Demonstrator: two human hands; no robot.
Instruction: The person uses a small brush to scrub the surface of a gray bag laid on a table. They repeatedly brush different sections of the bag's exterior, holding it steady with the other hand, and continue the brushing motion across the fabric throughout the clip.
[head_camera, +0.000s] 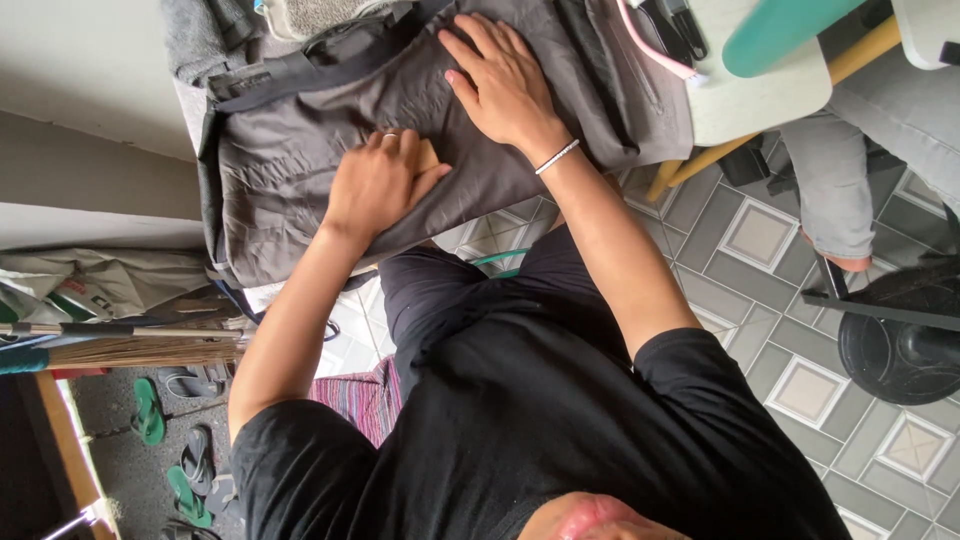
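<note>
- Across the top of the head view, dark grey trousers (300, 150) lie spread flat over a bench (760, 100), waistband toward the left edge.
- Left hand (375, 185) rests on the cloth near its lower hem, fingers curled together and pressing down; a ring shows on one finger, and a tan sliver peeks from under the palm, too hidden to tell what it is.
- Right hand (500, 80) lies just above it, open and flat, fingers spread over the fabric; a thin silver bracelet (557, 157) circles the wrist.
- Neither hand grips anything; both touch the trousers, near each other but apart.
- Beyond the garment, a teal cylinder (785, 30) rests at the bench's far right.
- Below, on the patterned tiled floor (800, 390), stands a black round fan base (900, 340).
- Green flip-flops (150, 410) lie at the lower left, beside a straw broom (130, 350).
</note>
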